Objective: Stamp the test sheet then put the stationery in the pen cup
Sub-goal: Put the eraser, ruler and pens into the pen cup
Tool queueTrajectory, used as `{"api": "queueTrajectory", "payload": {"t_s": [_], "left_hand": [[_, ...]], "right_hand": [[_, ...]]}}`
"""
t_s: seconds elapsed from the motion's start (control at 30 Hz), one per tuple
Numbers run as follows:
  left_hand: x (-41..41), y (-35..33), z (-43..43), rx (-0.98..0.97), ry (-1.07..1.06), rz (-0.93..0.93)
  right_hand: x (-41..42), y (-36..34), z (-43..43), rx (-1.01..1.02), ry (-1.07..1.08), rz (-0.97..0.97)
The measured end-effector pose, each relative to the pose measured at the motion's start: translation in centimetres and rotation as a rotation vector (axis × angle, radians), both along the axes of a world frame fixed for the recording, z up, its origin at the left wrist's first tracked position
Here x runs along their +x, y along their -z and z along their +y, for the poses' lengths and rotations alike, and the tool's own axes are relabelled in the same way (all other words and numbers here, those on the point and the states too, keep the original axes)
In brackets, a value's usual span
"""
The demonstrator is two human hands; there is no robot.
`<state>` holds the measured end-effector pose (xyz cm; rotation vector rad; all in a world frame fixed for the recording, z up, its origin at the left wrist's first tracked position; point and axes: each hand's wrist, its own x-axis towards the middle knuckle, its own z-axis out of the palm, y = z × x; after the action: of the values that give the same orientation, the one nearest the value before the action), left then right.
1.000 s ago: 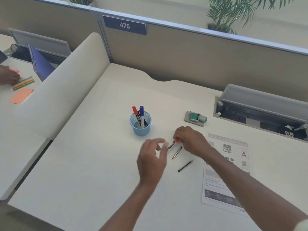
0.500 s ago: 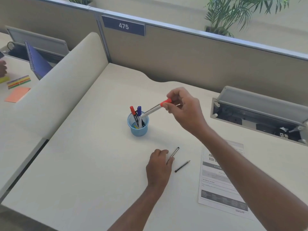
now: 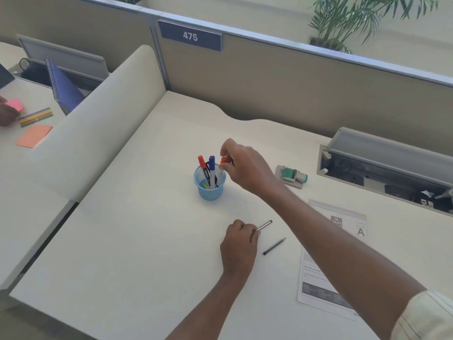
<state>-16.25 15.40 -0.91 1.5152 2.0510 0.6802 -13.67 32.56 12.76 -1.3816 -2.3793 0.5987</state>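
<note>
On the tabletop [image 3: 147, 241], the right hand [image 3: 245, 165] pinches a red-capped marker [image 3: 221, 166] into the pen cup [image 3: 210, 186]; the left hand [image 3: 239, 246] closes on a pen [image 3: 264, 225]; one pencil [image 3: 274, 246] remains.

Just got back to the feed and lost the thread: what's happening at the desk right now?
A person is tidying stationery into the blue pen cup. The right hand is lowering a red-capped marker into the cup, beside a red marker and a blue one already standing there. The left hand rests on the desk with its fingers on a pencil; a second pencil lies loose beside it. The stamp sits on its pad behind the test sheet.
</note>
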Motion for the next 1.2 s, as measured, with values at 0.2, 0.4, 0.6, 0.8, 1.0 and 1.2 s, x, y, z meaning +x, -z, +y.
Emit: {"api": "queueTrajectory", "payload": {"t_s": [0.2,0.4,0.6,0.8,1.0,1.2], "left_hand": [[-0.4,-0.2,0.1,-0.017,0.016,-0.029],[-1.3,-1.0,0.1,-0.031,-0.060,-0.161],[-4.7,-2.8,-0.1,0.083,-0.166,-0.364],[-9.4,-6.8,0.7,0.283,-0.266,-0.446],[-13.7,-11.0,3.9,0.480,-0.259,-0.318],[-15.9,-11.2,7.7,0.433,-0.133,0.008]], "right_hand": [[0.0,1.7,0.0,-0.069,-0.004,-0.052],[0.7,2.4,0.1,-0.096,0.021,-0.003],[5.6,2.6,-1.0,-0.112,0.084,0.044],[11.6,5.4,-5.2,-0.310,-0.084,-0.356],[15.0,8.4,-9.1,-0.240,-0.237,-0.614],[15.4,8.4,-9.7,-0.152,-0.245,-0.622]]}}
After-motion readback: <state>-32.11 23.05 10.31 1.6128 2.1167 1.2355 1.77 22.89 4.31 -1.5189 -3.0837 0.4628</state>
